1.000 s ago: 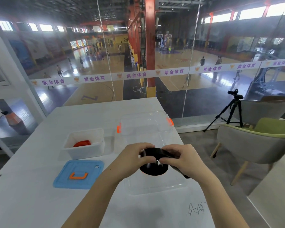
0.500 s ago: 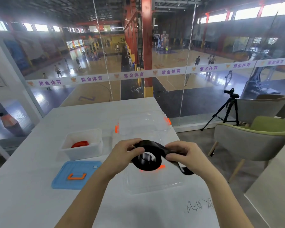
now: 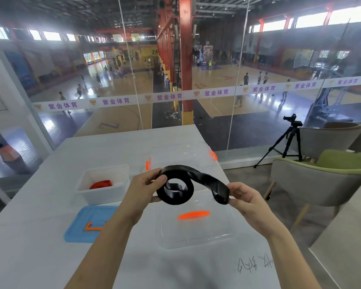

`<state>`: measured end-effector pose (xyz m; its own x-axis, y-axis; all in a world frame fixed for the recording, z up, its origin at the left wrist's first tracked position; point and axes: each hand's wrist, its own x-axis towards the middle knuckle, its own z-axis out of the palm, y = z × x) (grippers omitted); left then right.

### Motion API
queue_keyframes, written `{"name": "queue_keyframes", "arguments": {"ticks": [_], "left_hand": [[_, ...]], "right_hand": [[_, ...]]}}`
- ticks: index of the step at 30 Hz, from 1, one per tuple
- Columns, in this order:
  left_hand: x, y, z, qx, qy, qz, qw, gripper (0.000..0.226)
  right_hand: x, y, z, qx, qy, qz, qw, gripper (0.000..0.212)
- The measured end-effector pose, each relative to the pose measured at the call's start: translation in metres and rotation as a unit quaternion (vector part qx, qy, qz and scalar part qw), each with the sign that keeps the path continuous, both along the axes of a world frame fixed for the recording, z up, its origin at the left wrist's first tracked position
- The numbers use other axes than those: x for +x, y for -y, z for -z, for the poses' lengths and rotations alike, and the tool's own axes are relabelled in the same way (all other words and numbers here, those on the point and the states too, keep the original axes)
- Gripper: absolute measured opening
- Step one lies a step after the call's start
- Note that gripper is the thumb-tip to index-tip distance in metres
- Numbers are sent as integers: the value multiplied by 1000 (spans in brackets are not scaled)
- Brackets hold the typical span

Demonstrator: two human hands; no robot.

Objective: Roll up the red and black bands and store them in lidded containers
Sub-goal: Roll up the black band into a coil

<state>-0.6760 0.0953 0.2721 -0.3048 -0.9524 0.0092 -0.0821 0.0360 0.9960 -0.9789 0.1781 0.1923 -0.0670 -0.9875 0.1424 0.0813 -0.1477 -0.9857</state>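
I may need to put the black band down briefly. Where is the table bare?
Bare table lies near left, in front of the blue lid, and far left, behind the white container. The near edge by the pen scribble is free too. Crowded: the middle, with clear lid, clear container, left hand and right hand.

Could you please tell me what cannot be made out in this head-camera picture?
- Head view: the flat red band sits in the white plastic tub, whose near wall hides its lower part.
- Head view: the left forearm covers the right end of the flat blue plastic lid.
- Head view: the black handwriting on the white table is too blurred to read.
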Motion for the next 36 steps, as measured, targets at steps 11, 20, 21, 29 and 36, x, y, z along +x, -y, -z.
{"name": "queue_keyframes", "arguments": {"ticks": [11,20,21,29,36], "left_hand": [[0,12,5,-16,57,7,998,28],[1,18,8,-15,53,7,998,28],[1,18,7,-16,48,6,999,29],[-5,16,3,-37,70,43,996,28],[-17,13,6,-42,98,61,992,20]], "right_hand": [[10,19,-16,-17,-21,255,966,18],[8,23,-12,-18,-92,234,968,24],[8,22,-11,-7,-105,222,969,26],[15,19,-20,5,-183,139,973,31],[43,26,-44,-33,-168,80,982,29]]}}
